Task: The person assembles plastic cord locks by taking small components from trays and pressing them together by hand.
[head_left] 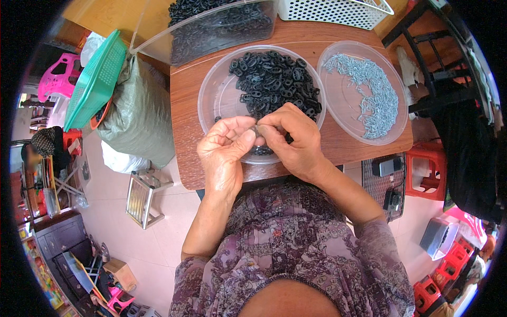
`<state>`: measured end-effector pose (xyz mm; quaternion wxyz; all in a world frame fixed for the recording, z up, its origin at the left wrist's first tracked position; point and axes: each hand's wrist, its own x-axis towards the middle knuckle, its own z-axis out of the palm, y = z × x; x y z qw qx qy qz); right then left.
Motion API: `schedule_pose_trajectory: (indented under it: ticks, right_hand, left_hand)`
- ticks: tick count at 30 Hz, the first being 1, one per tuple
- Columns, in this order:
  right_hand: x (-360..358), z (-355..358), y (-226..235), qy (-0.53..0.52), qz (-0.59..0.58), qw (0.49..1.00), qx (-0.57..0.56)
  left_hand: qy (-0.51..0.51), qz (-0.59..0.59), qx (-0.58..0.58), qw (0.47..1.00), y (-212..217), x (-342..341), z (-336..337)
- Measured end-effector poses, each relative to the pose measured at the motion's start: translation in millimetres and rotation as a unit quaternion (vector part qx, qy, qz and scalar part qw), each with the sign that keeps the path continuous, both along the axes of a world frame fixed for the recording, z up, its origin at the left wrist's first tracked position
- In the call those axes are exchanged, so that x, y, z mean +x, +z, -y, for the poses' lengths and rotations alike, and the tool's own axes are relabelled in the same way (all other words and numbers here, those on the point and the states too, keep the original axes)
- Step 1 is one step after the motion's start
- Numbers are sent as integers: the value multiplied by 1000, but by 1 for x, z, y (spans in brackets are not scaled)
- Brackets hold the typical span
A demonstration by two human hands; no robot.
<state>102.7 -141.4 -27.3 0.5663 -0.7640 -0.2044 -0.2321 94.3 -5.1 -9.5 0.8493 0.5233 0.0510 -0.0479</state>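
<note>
My left hand (224, 145) and my right hand (291, 138) meet over the near part of a round clear plastic tub (214, 87). Both are closed, thumbs and fingertips pinched together around something small that the fingers mostly hide. In the tub lies a heap of small black plastic pieces (274, 79), oval with holes through them. To its right a shallow round clear dish (338, 108) carries many thin pale-blue metallic pins or screws (377, 95), heaped along its far and right side.
A clear bin of black pieces (222, 31) and a white perforated basket (332, 13) stand at the table's (185, 142) far edge. Left are a stuffed sack (140, 116), a green basket (97, 79) and a metal stool (145, 201). A red stool (425, 169) stands right.
</note>
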Motion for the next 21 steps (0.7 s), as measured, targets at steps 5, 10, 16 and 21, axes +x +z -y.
schedule_pose_trajectory:
  ticks: [5, 10, 16, 21]
  right_hand:
    - [-5, 0, 3, 15, -127, 989, 74]
    - [-5, 2, 2, 56, -176, 981, 52]
    - [-5, 1, 1, 75, -219, 969, 84]
    - [-6, 2, 2, 80, -220, 970, 71]
  left_hand:
    - [11, 17, 38, 999, -4, 0, -4]
    - [14, 31, 47, 998, -1, 0, -4]
    - [29, 65, 106, 992, 3, -5, -3]
    - [34, 87, 153, 984, 4, -6, -2]
